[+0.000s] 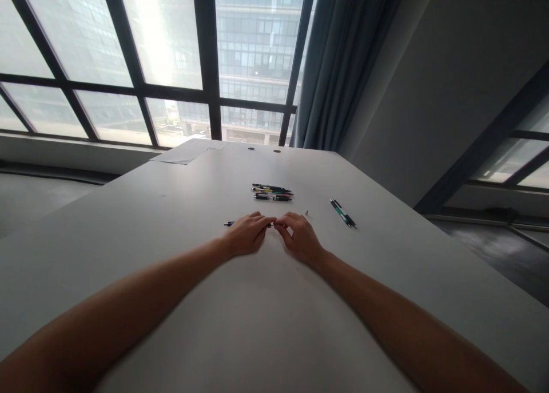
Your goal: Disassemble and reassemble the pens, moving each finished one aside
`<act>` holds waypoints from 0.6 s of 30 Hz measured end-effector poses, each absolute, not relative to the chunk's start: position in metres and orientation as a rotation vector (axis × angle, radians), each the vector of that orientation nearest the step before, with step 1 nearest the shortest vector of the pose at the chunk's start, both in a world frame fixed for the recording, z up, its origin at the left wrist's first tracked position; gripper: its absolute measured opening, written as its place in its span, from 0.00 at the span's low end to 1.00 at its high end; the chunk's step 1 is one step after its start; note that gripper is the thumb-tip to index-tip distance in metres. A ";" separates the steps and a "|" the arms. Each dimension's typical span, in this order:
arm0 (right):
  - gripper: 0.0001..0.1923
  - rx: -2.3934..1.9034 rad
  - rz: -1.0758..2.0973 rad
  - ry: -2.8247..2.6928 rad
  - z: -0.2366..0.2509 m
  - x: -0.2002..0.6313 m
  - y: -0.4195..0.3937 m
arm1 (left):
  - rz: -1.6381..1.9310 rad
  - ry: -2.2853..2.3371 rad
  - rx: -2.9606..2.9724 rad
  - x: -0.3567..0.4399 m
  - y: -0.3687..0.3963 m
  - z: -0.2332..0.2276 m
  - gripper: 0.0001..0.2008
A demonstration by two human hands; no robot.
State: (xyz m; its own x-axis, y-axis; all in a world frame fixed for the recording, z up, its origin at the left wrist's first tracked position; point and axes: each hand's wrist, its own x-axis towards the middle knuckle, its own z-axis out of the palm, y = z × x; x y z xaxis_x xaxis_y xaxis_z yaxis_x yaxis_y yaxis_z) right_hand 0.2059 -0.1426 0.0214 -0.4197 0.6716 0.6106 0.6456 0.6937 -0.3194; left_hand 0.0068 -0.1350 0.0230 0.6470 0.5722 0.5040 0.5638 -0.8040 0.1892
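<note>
Both hands are out on the white table (128,221), meeting over one pen (229,223). The left hand (245,233) is curled shut around the pen's barrel, and its dark end pokes out at 9 o'clock from the fist. The right hand (300,237) is pinched narrow, fingertips meeting the left hand's fingertips right where the pen's other end would be. That end is hidden, so I honestly can't say if it's gripping a cap, a tip or just the barrel.

At 12 o'clock from the hands there's a small bunch of pens (273,192) lying side by side, touching each other. Out at 2 o'clock sits a pair of green pens (343,213), apart from the bunch. A tiny pale bit (306,213) lies near the right hand at 1 o'clock, too small to identify.

Progress-wise, my guess is this is somewhere in the middle: one pen in hand, two pens set aside on their own, and a bunch waiting. Which pile is the finished one, I can't tell.

Some paper sheets (189,151) sit at the far edge near the window (257,50).
</note>
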 end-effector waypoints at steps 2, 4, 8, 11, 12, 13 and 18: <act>0.05 -1.073 0.026 -2.063 0.021 0.208 -0.140 | 0.877 1.099 2.813 0.006 -0.135 0.024 0.17; 0.05 -1.174 0.016 -1.902 0.020 0.211 -0.136 | 0.910 1.278 2.743 0.005 -0.135 0.024 0.15; 0.05 -1.245 0.044 -1.734 0.017 0.219 -0.126 | 0.970 1.522 2.619 0.003 -0.131 0.022 0.15; 0.04 -1.234 0.050 -1.760 0.016 0.222 -0.124 | 1.002 1.541 2.615 0.002 -0.130 0.021 0.14; 0.04 -1.230 0.047 -1.783 0.016 0.222 -0.124 | 1.020 1.549 2.605 0.002 -0.130 0.022 0.14; 0.04 -1.224 0.043 -1.814 0.016 0.221 -0.125 | 1.039 1.559 2.590 0.002 -0.130 0.022 0.14; 0.04 -1.192 0.006 -1.980 0.018 0.219 -0.129 | 1.107 1.602 2.507 0.003 -0.133 0.025 0.12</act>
